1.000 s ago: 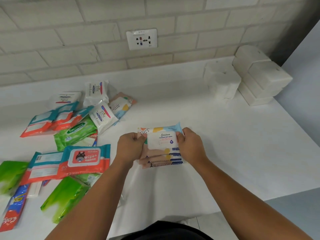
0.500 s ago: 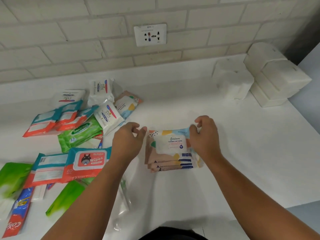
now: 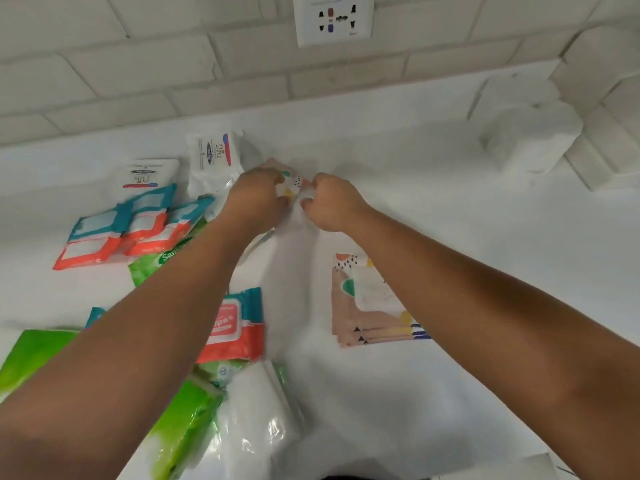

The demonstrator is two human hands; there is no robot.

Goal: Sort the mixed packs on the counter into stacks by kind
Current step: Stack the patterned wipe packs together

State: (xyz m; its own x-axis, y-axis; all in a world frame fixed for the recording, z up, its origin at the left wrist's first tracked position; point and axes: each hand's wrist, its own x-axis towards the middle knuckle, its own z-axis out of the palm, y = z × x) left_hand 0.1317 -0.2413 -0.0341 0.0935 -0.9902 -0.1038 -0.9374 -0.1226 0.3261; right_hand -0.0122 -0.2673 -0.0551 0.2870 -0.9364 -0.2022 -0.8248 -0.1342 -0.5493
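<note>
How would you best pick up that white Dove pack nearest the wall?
Probably by its far end, coming from above on the wall side. The Dove pack lies flat on the counter, so only its edges offer a pinch; its near corner is hidden by the left hand gripping the patterned pack, while the far end is free.
</note>
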